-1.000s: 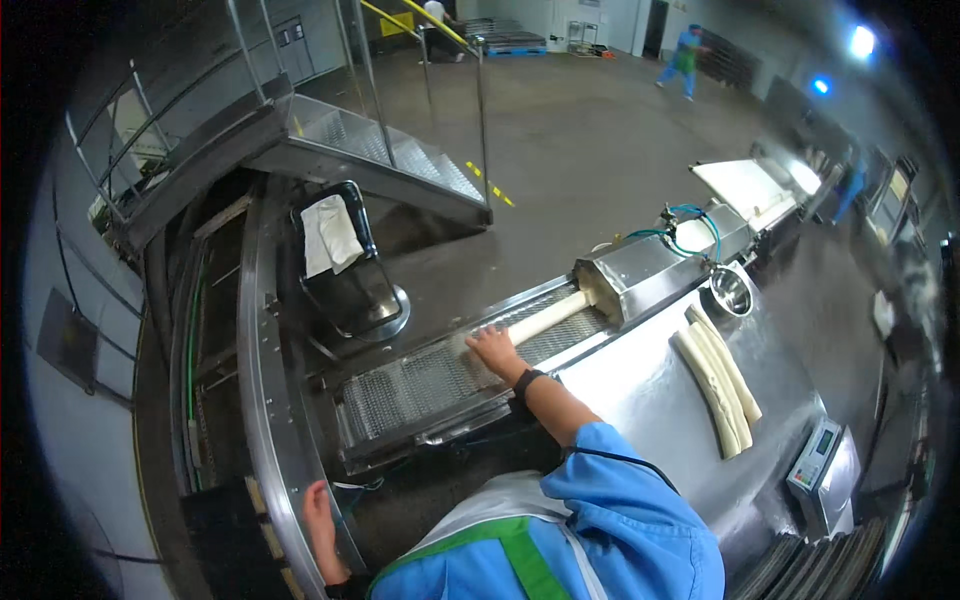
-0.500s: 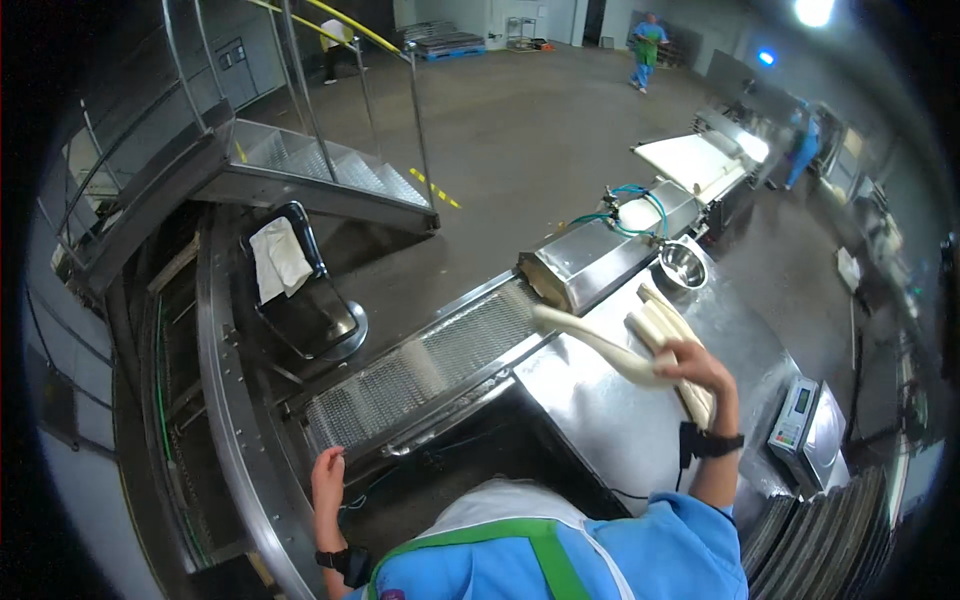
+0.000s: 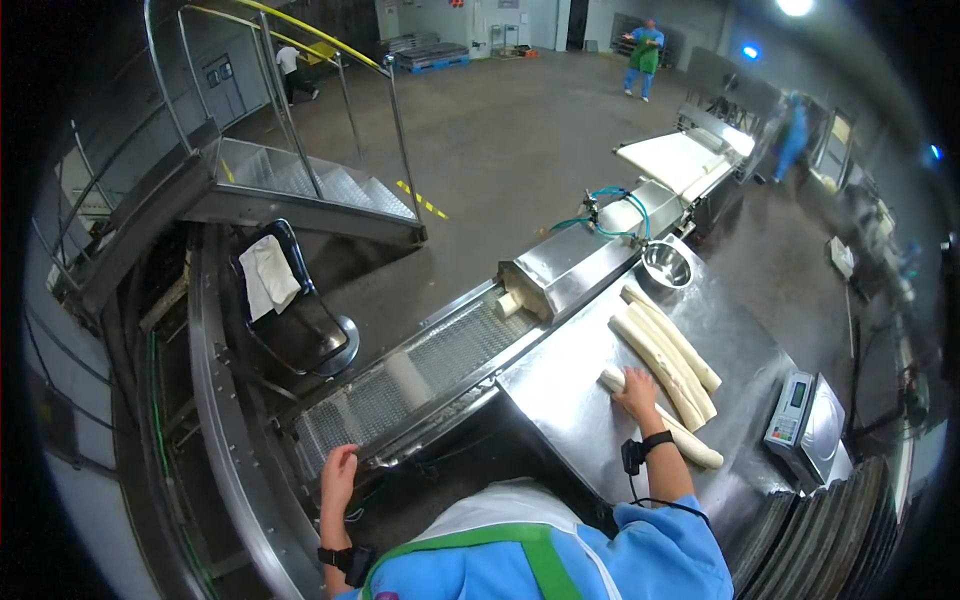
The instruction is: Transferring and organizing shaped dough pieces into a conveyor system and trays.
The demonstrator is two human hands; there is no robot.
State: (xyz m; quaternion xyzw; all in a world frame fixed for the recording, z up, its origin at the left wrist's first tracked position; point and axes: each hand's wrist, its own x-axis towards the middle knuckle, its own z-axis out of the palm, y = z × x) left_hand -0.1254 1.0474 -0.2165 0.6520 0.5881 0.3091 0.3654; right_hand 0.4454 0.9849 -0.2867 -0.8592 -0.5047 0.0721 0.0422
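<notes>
Three pale dough rolls (image 3: 659,365) are on the steel worktop (image 3: 560,400): two alongside each other at one o'clock from the right hand (image 3: 635,392), whose grip is wrapped around the third roll (image 3: 693,445) toward its upper end. One fourth roll (image 3: 509,303) remains at ten o'clock, poking from the hood (image 3: 572,268) onto the mesh belt (image 3: 440,360) (anything behind it is hidden). The left hand (image 3: 339,478), at the view's seven o'clock, looks loosely spread, nothing visible in its grip.

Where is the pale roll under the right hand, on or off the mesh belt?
Off the mesh belt: the pale roll lies on the metal table, beside two similar rolls.
</notes>
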